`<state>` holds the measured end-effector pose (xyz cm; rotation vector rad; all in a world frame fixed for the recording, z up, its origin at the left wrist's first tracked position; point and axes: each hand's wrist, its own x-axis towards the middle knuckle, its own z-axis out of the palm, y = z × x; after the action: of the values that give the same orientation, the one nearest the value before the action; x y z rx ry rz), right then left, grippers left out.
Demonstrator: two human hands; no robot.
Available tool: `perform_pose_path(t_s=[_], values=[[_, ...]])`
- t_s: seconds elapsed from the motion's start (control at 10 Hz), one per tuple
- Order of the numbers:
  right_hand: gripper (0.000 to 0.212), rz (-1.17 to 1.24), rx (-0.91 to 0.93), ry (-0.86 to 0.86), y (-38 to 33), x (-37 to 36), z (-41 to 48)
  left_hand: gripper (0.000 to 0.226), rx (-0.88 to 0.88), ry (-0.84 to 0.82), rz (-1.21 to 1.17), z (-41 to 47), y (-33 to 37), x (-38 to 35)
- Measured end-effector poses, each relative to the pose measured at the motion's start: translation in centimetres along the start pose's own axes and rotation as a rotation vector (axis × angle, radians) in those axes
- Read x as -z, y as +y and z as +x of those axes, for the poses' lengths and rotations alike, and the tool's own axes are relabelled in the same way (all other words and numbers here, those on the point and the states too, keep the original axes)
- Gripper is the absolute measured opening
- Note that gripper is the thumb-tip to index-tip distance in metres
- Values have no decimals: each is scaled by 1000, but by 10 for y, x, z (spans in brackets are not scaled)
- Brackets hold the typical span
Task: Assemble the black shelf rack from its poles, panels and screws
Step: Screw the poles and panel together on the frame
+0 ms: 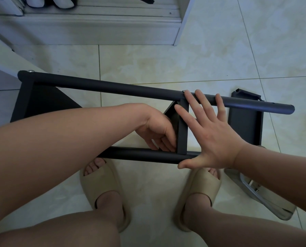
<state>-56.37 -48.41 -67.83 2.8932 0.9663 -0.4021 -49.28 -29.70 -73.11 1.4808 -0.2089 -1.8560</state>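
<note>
The black rack lies on its side across the tiled floor. Its far pole and near pole run left to right, joined by an end panel at the left and a middle panel. A screw head shows where the middle panel meets the far pole. My left hand reaches down between the poles, fingertips at the joint of middle panel and near pole; whatever they hold is hidden. My right hand is spread flat, fingers over the far pole and thumb by the near pole.
A loose black panel lies on the floor beyond my right hand. A chrome chair base sits at the lower right. A white cabinet stands at the back. My feet in beige slippers are under the near pole.
</note>
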Motion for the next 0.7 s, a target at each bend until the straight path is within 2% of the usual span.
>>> perform_pose_path(t_s=[0.1,0.2,0.3,0.7], values=[[131,-4,-1,2,0,0,0,30,-12,-6,-19,-1,0,2],[131,-7,0,0,0,1,0,29,2,-25,-2,-4,-1,3],[131,-8,-2,-2,0,0,0,18,7,8,42,-6,0,2],[132,-2,-1,-2,0,1,0,42,-24,14,-41,-1,2,-2]])
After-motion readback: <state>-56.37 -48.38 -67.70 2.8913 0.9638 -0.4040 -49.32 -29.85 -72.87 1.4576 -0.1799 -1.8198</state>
